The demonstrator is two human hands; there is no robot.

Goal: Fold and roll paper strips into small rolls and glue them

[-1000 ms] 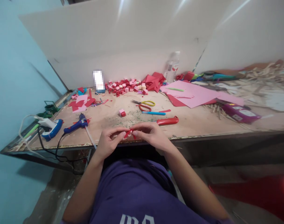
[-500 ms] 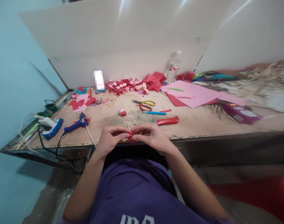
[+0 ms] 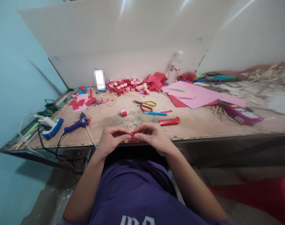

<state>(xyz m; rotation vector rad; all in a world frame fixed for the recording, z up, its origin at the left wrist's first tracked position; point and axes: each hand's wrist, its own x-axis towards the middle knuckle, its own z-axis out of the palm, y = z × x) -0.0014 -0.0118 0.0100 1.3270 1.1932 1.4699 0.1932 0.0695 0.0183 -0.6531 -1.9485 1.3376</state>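
Note:
Between my fingertips, at the table's front edge, is a small piece of folded red paper (image 3: 133, 136). My left hand (image 3: 113, 139) pinches its left side and my right hand (image 3: 153, 136) pinches its right side; the fingers hide part of it. Just beyond my hands sits a small pink and red paper cube (image 3: 123, 112). A red-handled cutter (image 3: 169, 121) lies beyond my right hand, near a blue pen (image 3: 155, 113) and scissors (image 3: 147, 105) with yellow and red handles.
A blue glue gun (image 3: 76, 123) and a power strip (image 3: 52, 128) with cords lie at left. Behind are a pile of paper cubes (image 3: 127, 86), a phone (image 3: 100, 80) and a bottle (image 3: 174, 67). Pink sheets (image 3: 191, 93) and a purple packet (image 3: 242, 114) are at right.
My right hand has shifted slightly up and right, and the red paper between my fingertips has turned a little and shows more. My left hand stays nearly still.

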